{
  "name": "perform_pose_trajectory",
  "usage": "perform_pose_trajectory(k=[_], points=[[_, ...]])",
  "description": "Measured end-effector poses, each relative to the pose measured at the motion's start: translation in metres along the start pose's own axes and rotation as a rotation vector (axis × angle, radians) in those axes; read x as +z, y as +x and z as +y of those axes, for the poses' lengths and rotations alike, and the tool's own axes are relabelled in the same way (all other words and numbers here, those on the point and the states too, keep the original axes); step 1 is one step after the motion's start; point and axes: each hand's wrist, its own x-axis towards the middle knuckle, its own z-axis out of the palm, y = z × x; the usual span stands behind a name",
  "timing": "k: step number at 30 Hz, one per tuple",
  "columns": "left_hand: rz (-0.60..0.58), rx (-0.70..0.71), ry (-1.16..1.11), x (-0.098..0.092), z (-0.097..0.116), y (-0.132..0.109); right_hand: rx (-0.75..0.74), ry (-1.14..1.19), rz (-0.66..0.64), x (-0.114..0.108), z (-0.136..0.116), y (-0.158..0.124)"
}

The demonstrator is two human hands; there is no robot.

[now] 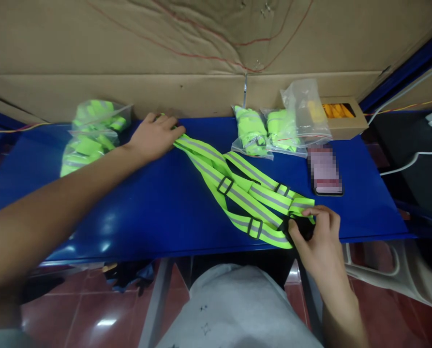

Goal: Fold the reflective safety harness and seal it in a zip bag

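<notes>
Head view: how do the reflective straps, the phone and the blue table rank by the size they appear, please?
Largest to smallest:
1. blue table
2. reflective straps, taken together
3. phone

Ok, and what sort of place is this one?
Probably a small packing or assembly workstation: fluorescent reflective straps lie across a blue table, similar bundles sit in clear plastic bags, and a cardboard box stands toward the back.

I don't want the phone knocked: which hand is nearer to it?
Right. The right hand, on the green straps, is just below the phone in the picture; the left hand, at their far end, is well to its left.
</notes>
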Motion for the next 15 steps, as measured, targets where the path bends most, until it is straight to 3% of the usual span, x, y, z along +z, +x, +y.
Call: perform_pose_trajectory(k=[4, 9, 15], points=[[-0.041, 0.026, 0.009, -0.004, -0.004, 0.001, 0.054, -0.124, -0.039, -0.005, 0.004, -0.002], [-0.132, 0.141, 0.006, -0.010, -0.010, 0.004, 0.019, -0.104, 0.008, -0.014, 0.017, -0.002], [-0.166, 0.292, 0.097, -0.001, -0.043, 0.017, 0.067, -0.180, -0.020, -0.014, 0.022, -0.010]])
